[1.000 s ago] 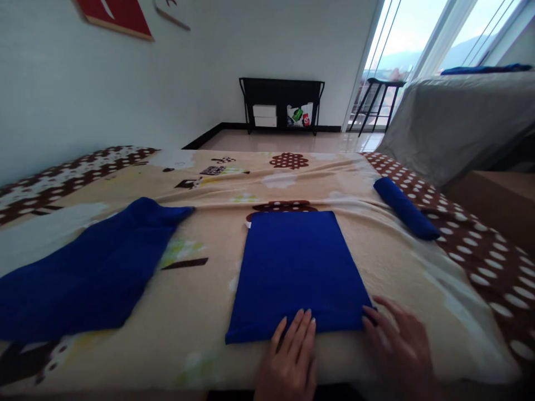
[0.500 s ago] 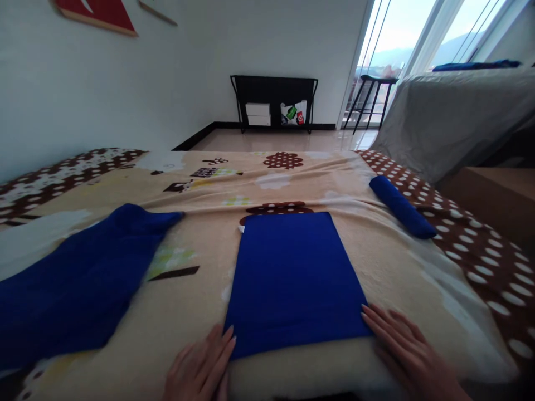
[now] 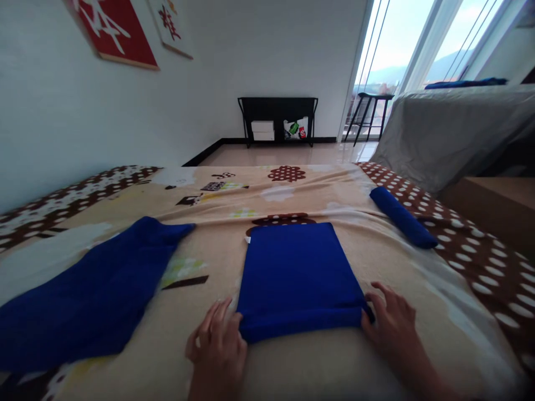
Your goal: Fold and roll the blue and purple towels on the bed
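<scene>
A folded blue towel [image 3: 297, 273] lies flat on the patterned bedspread [image 3: 267, 189] in front of me. Its near edge is rolled up into a thick fold. My left hand [image 3: 217, 348] pinches the near left corner of that roll. My right hand [image 3: 390, 323] grips the near right corner, fingers curled around it. A rolled blue towel [image 3: 402, 224] lies to the right on the dotted part of the bedspread. A loose, unfolded blue towel [image 3: 90, 292] is spread out on the left.
A grey-covered piece of furniture [image 3: 451, 131] stands at the right, with a brown surface [image 3: 493, 203] beside it. A black shelf [image 3: 278, 120] with boxes and a black stool [image 3: 370, 114] stand by the far wall and window.
My hands moved apart to the towel's near corners and closed on them. The near edge has been rolled forward, so the towel looks shorter.
</scene>
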`<state>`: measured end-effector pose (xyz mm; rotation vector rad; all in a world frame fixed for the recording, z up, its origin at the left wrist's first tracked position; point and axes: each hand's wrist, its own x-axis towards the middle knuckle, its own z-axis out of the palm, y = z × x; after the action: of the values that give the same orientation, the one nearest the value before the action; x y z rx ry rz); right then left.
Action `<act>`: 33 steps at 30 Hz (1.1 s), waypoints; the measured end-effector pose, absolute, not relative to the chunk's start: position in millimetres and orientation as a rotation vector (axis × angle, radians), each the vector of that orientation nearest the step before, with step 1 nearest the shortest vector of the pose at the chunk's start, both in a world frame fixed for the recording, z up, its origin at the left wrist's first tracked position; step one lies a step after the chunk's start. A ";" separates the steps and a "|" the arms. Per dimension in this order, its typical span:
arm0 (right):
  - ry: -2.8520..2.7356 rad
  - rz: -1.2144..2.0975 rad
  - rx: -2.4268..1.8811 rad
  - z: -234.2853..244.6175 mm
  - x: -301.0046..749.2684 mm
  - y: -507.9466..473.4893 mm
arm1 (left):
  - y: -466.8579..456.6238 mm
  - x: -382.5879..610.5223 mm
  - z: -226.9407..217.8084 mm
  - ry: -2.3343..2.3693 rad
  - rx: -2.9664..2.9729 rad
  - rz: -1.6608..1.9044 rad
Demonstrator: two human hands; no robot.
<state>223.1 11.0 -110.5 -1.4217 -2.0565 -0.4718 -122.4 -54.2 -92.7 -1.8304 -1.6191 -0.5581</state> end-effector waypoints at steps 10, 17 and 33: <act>-2.351 -0.425 -1.048 -123.1 208.4 -9.2 | -62.5 -99.6 -117.0 -1.262 -2.195 -0.743; -2.447 -0.434 -0.965 -107.3 178.9 -5.8 | -49.2 -76.4 -96.8 -1.232 -2.285 -0.594; -2.467 -0.439 -1.205 -111.9 165.6 14.7 | -26.5 -91.7 -96.1 -1.390 -2.234 -0.332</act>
<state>165.6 14.7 -111.9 -1.2049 -2.4670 -0.4389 -91.7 -26.5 -96.1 -2.2338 -1.3898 -0.3319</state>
